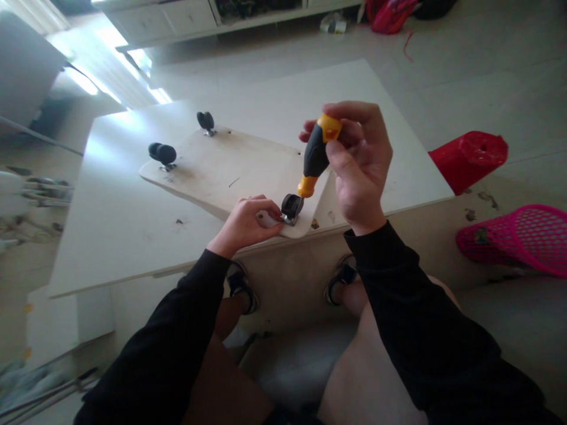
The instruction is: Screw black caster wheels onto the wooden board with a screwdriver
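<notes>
A black and yellow screwdriver [315, 150] is held tilted by its handle in my right hand [361, 159]. Its tip end points down at a black caster wheel [291, 205] on the near corner of a pale board [248, 162]; whether the tip meets a screw is hidden. My left hand [250, 221] pinches at the caster's metal plate, fingers bent around the board's near edge; what lies between the fingertips is too small to tell. Two more black casters, a nearer one [163, 154] and a farther one [205, 122], stand upright on the board's left end.
The board lies on a white table [128, 230]. Small dark bits [179, 221] lie on the tabletop at left. To the right on the floor are a red container [469, 156] and a pink mesh basket [518, 239]. A white cabinet [186, 20] stands behind.
</notes>
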{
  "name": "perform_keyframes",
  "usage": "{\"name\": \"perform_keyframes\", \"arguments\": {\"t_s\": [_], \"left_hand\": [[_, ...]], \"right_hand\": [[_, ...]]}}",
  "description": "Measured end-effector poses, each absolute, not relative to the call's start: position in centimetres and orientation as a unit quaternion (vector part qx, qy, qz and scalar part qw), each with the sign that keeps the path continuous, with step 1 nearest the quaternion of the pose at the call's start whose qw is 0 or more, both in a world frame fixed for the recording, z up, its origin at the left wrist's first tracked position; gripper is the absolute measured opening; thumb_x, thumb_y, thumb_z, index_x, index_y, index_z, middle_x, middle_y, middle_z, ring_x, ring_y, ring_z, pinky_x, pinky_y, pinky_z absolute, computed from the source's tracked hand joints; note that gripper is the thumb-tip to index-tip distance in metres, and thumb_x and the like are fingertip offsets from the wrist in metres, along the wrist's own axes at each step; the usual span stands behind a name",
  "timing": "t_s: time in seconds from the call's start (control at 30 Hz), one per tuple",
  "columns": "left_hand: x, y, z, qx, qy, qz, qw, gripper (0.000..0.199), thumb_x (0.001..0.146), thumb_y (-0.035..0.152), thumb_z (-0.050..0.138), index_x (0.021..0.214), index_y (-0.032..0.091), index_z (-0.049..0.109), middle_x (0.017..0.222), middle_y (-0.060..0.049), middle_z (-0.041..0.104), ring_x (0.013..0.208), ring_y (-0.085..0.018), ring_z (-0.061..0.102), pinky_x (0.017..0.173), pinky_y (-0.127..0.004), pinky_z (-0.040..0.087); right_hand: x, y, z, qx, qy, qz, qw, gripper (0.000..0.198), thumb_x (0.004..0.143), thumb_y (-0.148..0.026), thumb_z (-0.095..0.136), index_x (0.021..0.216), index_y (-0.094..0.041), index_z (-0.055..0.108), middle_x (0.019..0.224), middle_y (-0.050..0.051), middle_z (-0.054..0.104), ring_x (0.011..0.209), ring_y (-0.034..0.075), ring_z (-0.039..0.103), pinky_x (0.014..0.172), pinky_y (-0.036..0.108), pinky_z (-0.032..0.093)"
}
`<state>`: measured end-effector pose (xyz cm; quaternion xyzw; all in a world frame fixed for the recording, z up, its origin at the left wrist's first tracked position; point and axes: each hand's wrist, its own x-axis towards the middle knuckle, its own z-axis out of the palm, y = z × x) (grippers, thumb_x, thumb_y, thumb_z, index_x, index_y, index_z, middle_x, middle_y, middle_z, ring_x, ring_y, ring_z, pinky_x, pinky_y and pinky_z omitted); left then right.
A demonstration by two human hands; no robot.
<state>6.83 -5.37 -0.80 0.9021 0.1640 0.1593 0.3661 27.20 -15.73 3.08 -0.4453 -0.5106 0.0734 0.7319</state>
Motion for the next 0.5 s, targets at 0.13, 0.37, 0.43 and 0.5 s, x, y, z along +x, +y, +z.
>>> {"name": "perform_keyframes", "arguments": {"t_s": [0.13, 0.37, 0.43, 0.5], "left_hand": [[6.77, -5.34, -0.81, 0.903, 0.168, 0.157, 0.364, 0.009, 0.079, 0.027, 0.080, 0.086, 0.021, 0.081, 0.089, -0.003, 0.081, 0.079, -0.019, 0.074, 0.083, -0.035, 0.056], [6.89, -5.38, -0.71, 0.901, 0.165, 0.158, 0.369, 0.007, 0.079, 0.026, 0.081, 0.084, 0.021, 0.081, 0.087, -0.003, 0.080, 0.078, -0.019, 0.074, 0.083, -0.034, 0.056], [6.92, -5.40, -0.71, 0.901, 0.168, 0.158, 0.367, 0.007, 0.079, 0.027, 0.081, 0.084, 0.021, 0.081, 0.087, -0.003, 0.080, 0.077, -0.019, 0.074, 0.083, -0.034, 0.057], [6.92, -5.43, -0.70, 0.901, 0.170, 0.157, 0.367, 0.007, 0.079, 0.027, 0.081, 0.084, 0.022, 0.081, 0.087, -0.003, 0.080, 0.076, -0.019, 0.074, 0.081, -0.033, 0.057]], "right_hand": [[27.24, -15.77, 3.16, -0.470, -0.491, 0.087, 0.728, 0.051, 0.084, -0.071, 0.079, 0.116, -0.035, 0.061, 0.105, -0.003, 0.068, 0.102, 0.018, 0.076, 0.098, 0.040, 0.068], [26.60, -15.76, 3.47, -0.382, -0.505, 0.119, 0.765, 0.033, 0.091, -0.056, 0.077, 0.113, -0.034, 0.066, 0.117, -0.004, 0.073, 0.108, 0.019, 0.079, 0.100, 0.043, 0.068], [26.56, -15.89, 3.77, -0.368, -0.517, 0.135, 0.761, 0.027, 0.094, -0.051, 0.076, 0.113, -0.034, 0.068, 0.113, -0.004, 0.075, 0.109, 0.020, 0.079, 0.102, 0.046, 0.067], [26.64, -16.02, 4.04, -0.396, -0.506, 0.135, 0.755, 0.035, 0.087, -0.054, 0.083, 0.108, -0.032, 0.066, 0.106, -0.005, 0.073, 0.105, 0.020, 0.079, 0.101, 0.045, 0.068]]}}
